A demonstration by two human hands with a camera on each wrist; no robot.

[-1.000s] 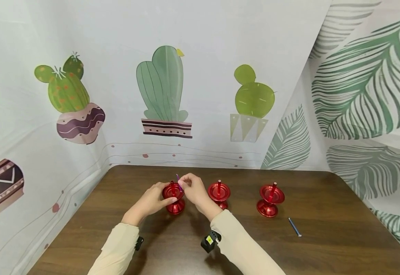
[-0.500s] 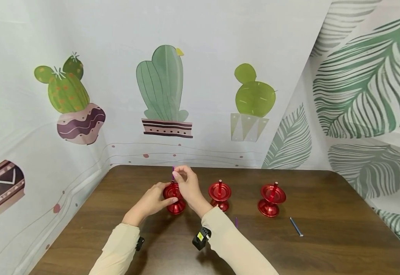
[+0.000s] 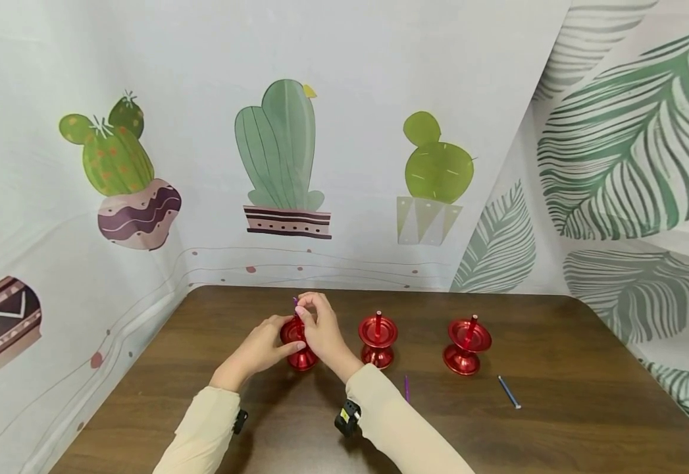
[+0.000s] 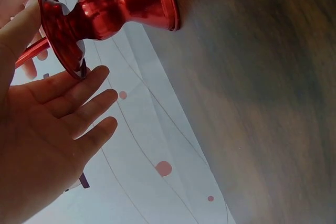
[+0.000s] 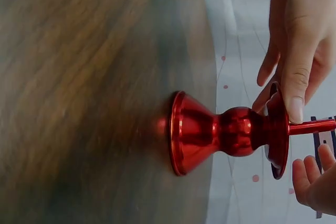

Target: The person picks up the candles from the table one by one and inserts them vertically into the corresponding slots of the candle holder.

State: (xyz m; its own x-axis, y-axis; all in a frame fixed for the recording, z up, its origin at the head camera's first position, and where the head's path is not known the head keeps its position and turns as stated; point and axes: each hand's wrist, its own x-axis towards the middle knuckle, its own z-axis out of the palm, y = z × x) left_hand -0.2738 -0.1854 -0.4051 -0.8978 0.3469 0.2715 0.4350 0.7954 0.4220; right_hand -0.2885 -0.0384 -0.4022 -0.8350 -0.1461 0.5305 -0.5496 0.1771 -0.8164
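Note:
On the left of the table stands a shiny red candle holder [image 3: 301,359], with a wide dish and a thin upright tube [image 5: 311,126]. My left hand [image 3: 260,347] holds its dish by the rim, thumb on the near side and fingers round the far left. Over the tube, my right hand [image 3: 323,330] pinches a thin purple candle [image 3: 295,302] between thumb and fingertips. Only the candle's upper end shows; its lower end is hidden behind the fingers. In the left wrist view, the holder's base [image 4: 152,1] is on the table.
Two matching red candle holders, one in the middle [image 3: 378,356] and one on the right [image 3: 461,361], stand in a row. Another thin purple candle [image 3: 407,388] lies beside my right sleeve, and a blue one [image 3: 509,392] lies farther right. A printed cloth [image 3: 362,151] hangs behind.
My right hand has brought the purple candle from the tube's right side to above it, then slightly down. My right forearm has shifted left, uncovering the other purple candle. My left hand stays put.

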